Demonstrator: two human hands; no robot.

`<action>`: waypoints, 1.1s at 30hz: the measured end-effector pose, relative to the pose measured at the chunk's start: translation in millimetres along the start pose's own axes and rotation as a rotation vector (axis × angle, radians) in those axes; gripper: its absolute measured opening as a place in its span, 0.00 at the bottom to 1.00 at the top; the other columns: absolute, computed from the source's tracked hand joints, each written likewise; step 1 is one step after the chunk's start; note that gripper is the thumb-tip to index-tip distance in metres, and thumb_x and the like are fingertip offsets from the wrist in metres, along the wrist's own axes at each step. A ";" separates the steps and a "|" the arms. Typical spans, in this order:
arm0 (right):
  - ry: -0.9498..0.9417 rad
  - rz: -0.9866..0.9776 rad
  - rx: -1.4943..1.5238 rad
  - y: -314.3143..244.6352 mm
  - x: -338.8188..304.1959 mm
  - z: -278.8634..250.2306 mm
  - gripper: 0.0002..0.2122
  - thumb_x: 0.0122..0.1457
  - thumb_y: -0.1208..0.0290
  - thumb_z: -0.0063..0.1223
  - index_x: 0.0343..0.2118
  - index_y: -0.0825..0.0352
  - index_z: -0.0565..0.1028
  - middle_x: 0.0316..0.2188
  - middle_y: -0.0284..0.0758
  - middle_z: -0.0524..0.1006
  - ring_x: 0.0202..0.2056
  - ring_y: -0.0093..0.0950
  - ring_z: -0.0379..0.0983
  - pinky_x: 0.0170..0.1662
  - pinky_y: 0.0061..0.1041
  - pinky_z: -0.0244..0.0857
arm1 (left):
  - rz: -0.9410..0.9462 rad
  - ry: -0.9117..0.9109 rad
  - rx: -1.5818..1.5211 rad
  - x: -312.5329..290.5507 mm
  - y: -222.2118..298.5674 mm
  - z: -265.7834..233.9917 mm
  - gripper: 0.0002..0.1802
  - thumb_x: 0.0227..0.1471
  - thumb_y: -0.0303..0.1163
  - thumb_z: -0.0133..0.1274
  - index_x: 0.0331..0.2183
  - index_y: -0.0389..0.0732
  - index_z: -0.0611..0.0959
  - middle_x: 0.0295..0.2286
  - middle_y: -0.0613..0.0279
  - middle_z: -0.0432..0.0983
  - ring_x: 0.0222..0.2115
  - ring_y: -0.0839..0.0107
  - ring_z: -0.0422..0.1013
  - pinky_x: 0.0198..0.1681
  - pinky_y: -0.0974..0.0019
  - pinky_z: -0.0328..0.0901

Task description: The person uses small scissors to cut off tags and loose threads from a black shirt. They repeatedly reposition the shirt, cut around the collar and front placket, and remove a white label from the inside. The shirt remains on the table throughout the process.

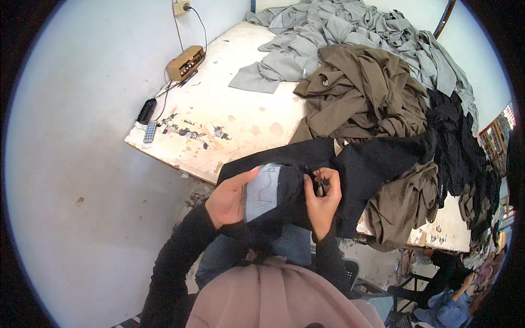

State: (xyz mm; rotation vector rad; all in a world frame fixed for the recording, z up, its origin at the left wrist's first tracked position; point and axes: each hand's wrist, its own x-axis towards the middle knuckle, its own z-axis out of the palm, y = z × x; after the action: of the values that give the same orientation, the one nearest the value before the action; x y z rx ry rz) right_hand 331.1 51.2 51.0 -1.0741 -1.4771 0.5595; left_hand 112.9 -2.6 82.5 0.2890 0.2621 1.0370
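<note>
Head view: left hand [227, 199] grips the black cloth [355, 169] at its pale patch [263, 191], across the tabletop [235, 104] edge; right hand [324, 203] holds a small tool [321, 189] (kind unclear) in curled fingers. Slack folds could make it snag the weave.

Soft, matt black cloth [377, 158] is seen at the centre of the frame. Beside it, a pale panel [262, 199] is made of smooth, thin-looking fabric, edged with thread stitching. Matt, creased cloth is shown in the brown pile [361, 93] at upper right of centre and in the grey pile [355, 27] along the top. The pale worktop [240, 104] is marked by stains and rough, flaked patches. At upper left, the remote control [149, 132] is cased in plastic, and the wall [93, 120] is finished smooth and matt.
</note>
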 end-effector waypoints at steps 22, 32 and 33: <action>-0.159 -0.349 -0.240 -83.0 -12.9 -28.7 0.09 0.47 0.75 0.69 0.32 0.67 0.80 0.26 0.35 0.81 0.18 0.27 0.72 0.23 0.24 0.57 | 0.101 -0.038 0.299 -7.3 -40.2 23.7 0.35 0.69 0.53 0.25 0.62 0.36 0.63 0.58 0.57 0.66 0.60 0.65 0.62 0.66 0.58 0.53; -0.153 -0.292 -0.178 -80.2 -15.5 -27.1 0.11 0.46 0.75 0.69 0.33 0.68 0.79 0.27 0.36 0.82 0.18 0.29 0.72 0.23 0.25 0.58 | 0.122 -0.039 0.258 -6.5 -43.5 24.7 0.34 0.69 0.52 0.26 0.62 0.35 0.63 0.58 0.56 0.67 0.60 0.64 0.63 0.66 0.58 0.54; -0.156 -0.294 -0.192 -79.0 -15.4 -27.3 0.10 0.46 0.75 0.69 0.32 0.68 0.79 0.27 0.36 0.82 0.18 0.29 0.72 0.23 0.25 0.58 | 0.124 -0.029 0.243 -7.0 -43.6 24.7 0.34 0.69 0.52 0.26 0.62 0.35 0.63 0.58 0.56 0.67 0.60 0.64 0.63 0.66 0.58 0.54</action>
State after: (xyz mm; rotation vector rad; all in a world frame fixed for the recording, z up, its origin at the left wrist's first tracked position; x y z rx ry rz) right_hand 331.7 -4.8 114.9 -0.9509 -1.8169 0.3027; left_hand 153.1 -32.2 90.5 0.5451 0.3481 1.1231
